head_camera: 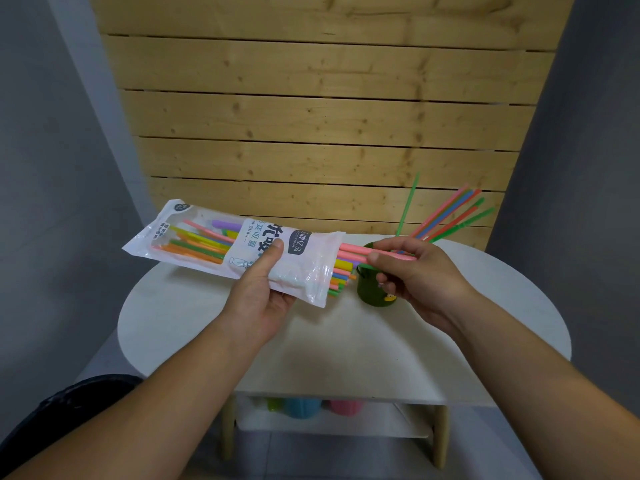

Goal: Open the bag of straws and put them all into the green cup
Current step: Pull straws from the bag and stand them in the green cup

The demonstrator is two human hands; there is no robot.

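Note:
My left hand (pixel 263 292) grips a white plastic bag of straws (pixel 214 244) above the white table, thumb on top, the bag's open end pointing right. Coloured straw ends stick out of that opening. My right hand (pixel 419 271) pinches two pink straws (pixel 353 252) that are partly drawn out of the bag. Just behind and below the right hand stands the green cup (pixel 372 292), partly hidden by the fingers. Several straws (pixel 446 216) stand in the cup and fan out to the upper right.
The round white table (pixel 346 341) stands against a wooden slatted wall (pixel 311 116). On a shelf under the table sit green, blue and pink objects (pixel 311 407). Grey walls flank both sides.

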